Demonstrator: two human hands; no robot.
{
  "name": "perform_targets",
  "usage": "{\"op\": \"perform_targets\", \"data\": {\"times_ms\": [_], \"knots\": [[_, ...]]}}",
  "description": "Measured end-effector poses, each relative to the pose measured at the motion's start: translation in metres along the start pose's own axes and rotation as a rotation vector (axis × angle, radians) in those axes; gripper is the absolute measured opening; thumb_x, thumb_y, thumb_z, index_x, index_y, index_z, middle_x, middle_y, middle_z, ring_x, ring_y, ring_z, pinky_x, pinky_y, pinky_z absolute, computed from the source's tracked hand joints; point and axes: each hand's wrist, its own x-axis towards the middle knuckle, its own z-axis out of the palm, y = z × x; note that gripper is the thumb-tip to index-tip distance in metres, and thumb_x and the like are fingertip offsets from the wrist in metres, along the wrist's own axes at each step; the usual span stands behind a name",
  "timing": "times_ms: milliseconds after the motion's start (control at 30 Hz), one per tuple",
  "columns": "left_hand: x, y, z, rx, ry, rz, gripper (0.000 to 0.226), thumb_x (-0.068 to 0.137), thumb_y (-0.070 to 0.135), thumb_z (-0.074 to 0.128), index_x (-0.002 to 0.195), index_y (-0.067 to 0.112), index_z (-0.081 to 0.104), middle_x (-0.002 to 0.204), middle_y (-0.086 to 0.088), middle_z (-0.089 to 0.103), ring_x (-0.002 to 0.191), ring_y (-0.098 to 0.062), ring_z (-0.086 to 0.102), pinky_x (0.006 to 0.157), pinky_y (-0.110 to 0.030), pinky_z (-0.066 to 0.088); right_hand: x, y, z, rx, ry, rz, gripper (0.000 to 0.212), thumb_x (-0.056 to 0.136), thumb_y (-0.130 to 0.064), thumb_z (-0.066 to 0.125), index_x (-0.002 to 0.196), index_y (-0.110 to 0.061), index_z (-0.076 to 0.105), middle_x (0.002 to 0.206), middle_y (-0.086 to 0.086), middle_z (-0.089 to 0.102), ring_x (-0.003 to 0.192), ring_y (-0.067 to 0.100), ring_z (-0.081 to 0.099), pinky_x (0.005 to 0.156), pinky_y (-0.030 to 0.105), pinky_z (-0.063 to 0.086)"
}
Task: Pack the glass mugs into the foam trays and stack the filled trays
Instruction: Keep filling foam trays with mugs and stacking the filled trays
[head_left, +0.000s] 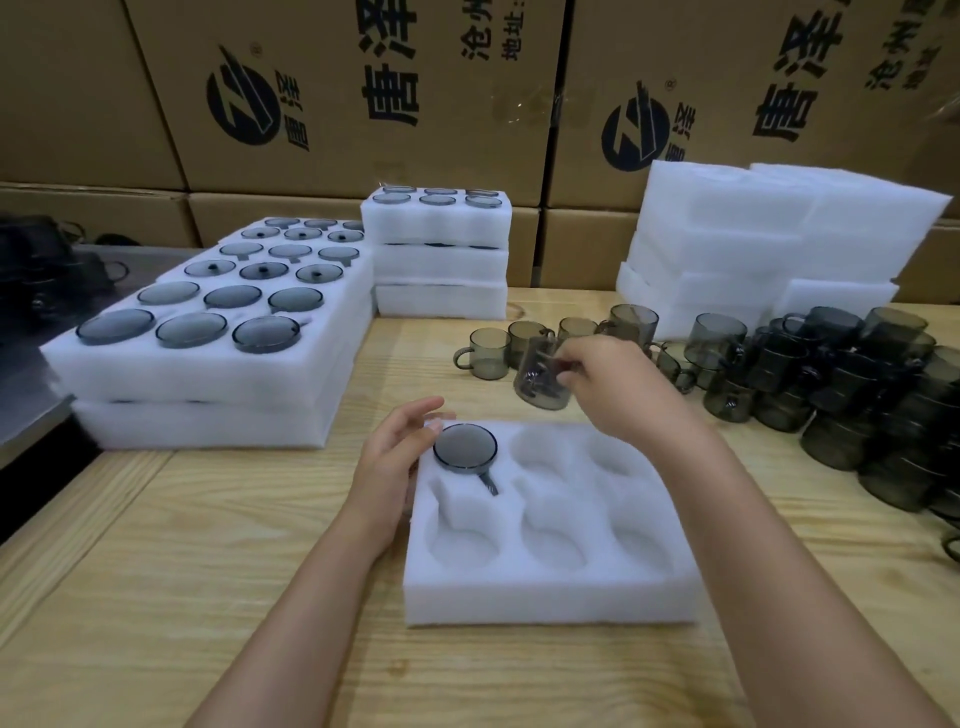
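R grip (618, 384) pinching mug (543, 382), L grip (395, 457) relaxed

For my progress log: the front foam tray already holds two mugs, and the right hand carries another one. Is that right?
Not quite: the head view shows the front foam tray holding only one packed mug; the right hand does carry a second mug.

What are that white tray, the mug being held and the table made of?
The tray looks like soft white foam, matte and slightly fuzzy, with moulded pockets. The mug in the right hand seems to be smoky grey glass, glossy and see-through. The table looks like pale wood with visible grain lines; its finish is hard to judge.
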Motion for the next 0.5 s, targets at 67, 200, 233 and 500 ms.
{"op": "perform_targets", "data": {"times_ms": [67, 200, 233, 500], "knots": [[0.001, 0.008, 0.0, 0.08, 0.041, 0.082, 0.026, 0.09, 0.0, 0.054, 0.106, 0.018, 0.064, 0.11, -0.003, 0.066, 0.105, -0.015, 0.06, 0.092, -0.028, 0.046, -0.011, -0.002, -0.008, 0.067, -0.07, -0.032, 0.016, 0.093, -0.013, 0.05, 0.095, -0.02, 0.064, 0.094, 0.002, 0.059, 0.082, 0.018, 0.051, 0.065, 0.028, 0.037], [0.004, 0.037, 0.013, 0.355, -0.124, 0.261, 0.04, 0.093, -0.001, 0.052, 0.114, 0.033, 0.056, 0.116, 0.009, 0.064, 0.114, 0.002, 0.055, 0.09, -0.013, 0.044, -0.023, -0.004, -0.024, 0.13, -0.158, -0.133, 0.015, 0.091, -0.015, 0.055, 0.086, -0.026, 0.064, 0.081, -0.011, 0.058, 0.081, 0.009, 0.053, 0.061, 0.009, 0.036], [0.006, 0.044, 0.02, 0.416, -0.178, 0.261, 0.042, 0.093, 0.002, 0.055, 0.114, 0.039, 0.055, 0.116, 0.014, 0.064, 0.116, 0.004, 0.054, 0.092, -0.015, 0.044, -0.024, -0.004, -0.026, 0.155, -0.165, -0.147, 0.015, 0.091, -0.016, 0.057, 0.084, -0.028, 0.064, 0.088, -0.008, 0.063, 0.09, 0.012, 0.055, 0.067, 0.015, 0.039], [0.016, 0.045, 0.057, 0.745, -0.289, 0.253, 0.061, 0.078, 0.012, 0.077, 0.131, 0.027, 0.051, 0.114, 0.004, 0.065, 0.102, -0.009, 0.064, 0.098, -0.035, 0.049, -0.025, 0.008, -0.033, 0.246, -0.194, -0.241, 0.019, 0.088, -0.011, 0.06, 0.091, -0.027, 0.07, 0.109, 0.006, 0.066, 0.103, 0.023, 0.059, 0.086, 0.032, 0.046]]}}
